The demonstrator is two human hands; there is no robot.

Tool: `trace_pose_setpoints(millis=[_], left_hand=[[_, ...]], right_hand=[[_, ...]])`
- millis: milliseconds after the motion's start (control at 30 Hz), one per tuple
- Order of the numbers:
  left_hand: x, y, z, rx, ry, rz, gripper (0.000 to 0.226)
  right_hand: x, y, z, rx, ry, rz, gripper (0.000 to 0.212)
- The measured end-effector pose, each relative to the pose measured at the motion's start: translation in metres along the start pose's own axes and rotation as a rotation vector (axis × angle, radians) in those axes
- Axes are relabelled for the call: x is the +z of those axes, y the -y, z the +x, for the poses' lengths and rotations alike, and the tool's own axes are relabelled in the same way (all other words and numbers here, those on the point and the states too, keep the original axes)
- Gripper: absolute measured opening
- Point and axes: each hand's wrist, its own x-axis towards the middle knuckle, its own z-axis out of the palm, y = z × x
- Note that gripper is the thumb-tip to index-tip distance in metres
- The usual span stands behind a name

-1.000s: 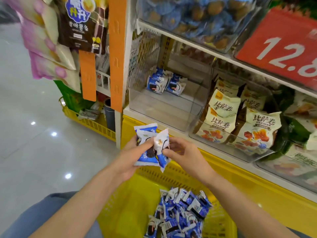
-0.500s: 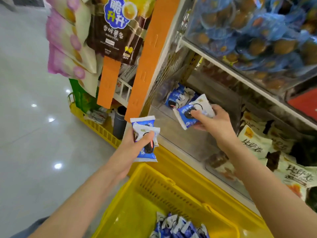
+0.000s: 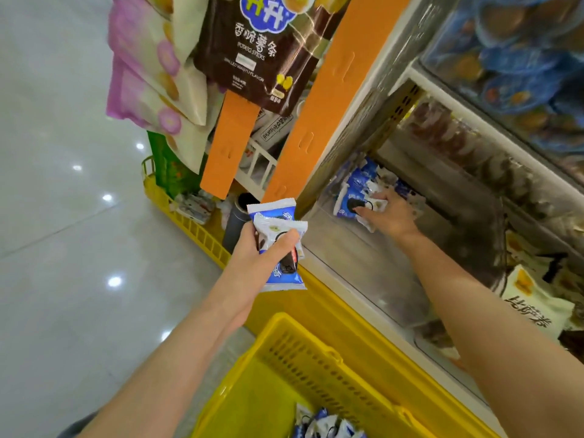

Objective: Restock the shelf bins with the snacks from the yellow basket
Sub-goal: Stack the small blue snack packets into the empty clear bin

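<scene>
My left hand point(image 3: 262, 254) grips two blue-and-white snack packets point(image 3: 279, 235) upright in front of the shelf edge. My right hand point(image 3: 390, 213) reaches deep into the clear shelf bin point(image 3: 357, 267). There it holds a blue-and-white packet point(image 3: 354, 205) down against the small pile of like packets point(image 3: 363, 178) at the bin's back left. The yellow basket point(image 3: 303, 346) sits below my arms. A few more of the same packets point(image 3: 325, 426) lie in its bottom.
Orange strips point(image 3: 319, 99) and hanging snack bags point(image 3: 252, 49) flank the bin's left side. Bins of other snacks stand to the right point(image 3: 534, 305) and on the shelf above point(image 3: 521, 58). A yellow shelf base point(image 3: 331, 311) runs under the bins. Grey tile floor lies to the left.
My right hand carried its packets from in front of the shelf into the bin, down to the pile at the back. My left hand stayed raised with two packets.
</scene>
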Motion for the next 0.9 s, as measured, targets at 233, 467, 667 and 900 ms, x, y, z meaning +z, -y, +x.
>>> trace_pose_setpoints(millis=[233, 467, 667, 900], left_hand=[[-0.001, -0.004, 0.003, -0.054, -0.005, -0.041, 0.066], [0.001, -0.002, 0.009, -0.068, 0.023, -0.175, 0.045], [0.006, 0.0, 0.006, -0.101, 0.04, -0.213, 0.06], [0.015, 0.012, 0.007, -0.107, -0.041, -0.127, 0.041]], right_hand=[[0.003, 0.001, 0.017, -0.058, -0.026, -0.026, 0.044], [0.005, 0.002, 0.021, -0.212, -0.041, -0.31, 0.039], [-0.008, 0.017, 0.001, -0.247, -0.087, -0.268, 0.049], [-0.015, 0.059, -0.121, -0.471, -0.075, 0.259, 0.011]])
